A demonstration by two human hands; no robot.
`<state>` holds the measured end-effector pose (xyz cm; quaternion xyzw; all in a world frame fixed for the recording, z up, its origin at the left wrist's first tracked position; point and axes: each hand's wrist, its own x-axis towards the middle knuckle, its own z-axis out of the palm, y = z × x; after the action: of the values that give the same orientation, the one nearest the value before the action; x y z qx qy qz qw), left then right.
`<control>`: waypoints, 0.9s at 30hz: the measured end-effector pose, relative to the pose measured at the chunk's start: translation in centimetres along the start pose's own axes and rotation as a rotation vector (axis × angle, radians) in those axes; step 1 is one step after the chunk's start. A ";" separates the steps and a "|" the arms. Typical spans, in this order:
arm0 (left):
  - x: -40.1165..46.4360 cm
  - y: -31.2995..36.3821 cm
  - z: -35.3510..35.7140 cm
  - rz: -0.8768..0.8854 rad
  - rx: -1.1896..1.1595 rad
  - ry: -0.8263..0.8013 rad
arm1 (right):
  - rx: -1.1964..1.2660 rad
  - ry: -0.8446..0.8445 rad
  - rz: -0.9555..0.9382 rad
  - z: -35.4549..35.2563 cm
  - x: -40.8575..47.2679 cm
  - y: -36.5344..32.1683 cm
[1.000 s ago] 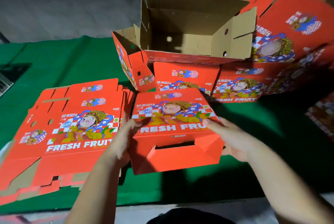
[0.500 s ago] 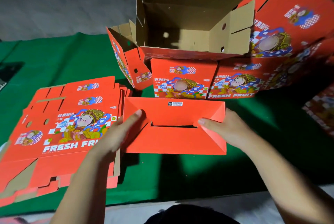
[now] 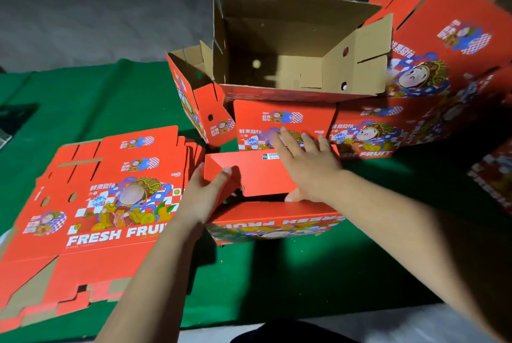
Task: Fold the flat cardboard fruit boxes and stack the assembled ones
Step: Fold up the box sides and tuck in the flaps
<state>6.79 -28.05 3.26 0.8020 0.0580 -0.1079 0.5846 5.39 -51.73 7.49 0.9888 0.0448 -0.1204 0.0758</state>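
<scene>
Evidently bracing the upturned fruit box (image 3: 266, 220), left hand (image 3: 206, 195) grips its end flap (image 3: 219, 173) while right hand (image 3: 304, 168), its grip flat and open, presses the bottom panel (image 3: 260, 173) home.

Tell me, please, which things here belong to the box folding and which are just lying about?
Part of the job:
- red cardboard box being folded, held by left hand and right hand
- stack of flat red cardboard boxes
- assembled open brown-lined box

Lying about:
- green cloth
- dark object at left edge
</scene>
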 end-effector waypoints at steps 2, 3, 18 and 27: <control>0.6 0.0 0.4 0.023 -0.042 0.020 | 0.000 -0.012 -0.023 0.0 0.5 0.2; 0.7 0.0 0.5 0.036 -0.058 0.036 | 0.024 0.010 -0.054 0.0 0.6 0.4; 1.9 1.2 -1.3 0.733 0.705 -0.015 | 0.731 0.447 0.025 3.5 -1.9 2.5; 3.9 2.9 1.2 0.433 0.644 0.128 | 0.805 0.515 0.249 6.1 -4.2 1.8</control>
<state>11.05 -30.23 4.63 0.9432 -0.1129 0.0555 0.3076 0.11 -54.74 2.90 0.9352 -0.1065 0.1302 -0.3117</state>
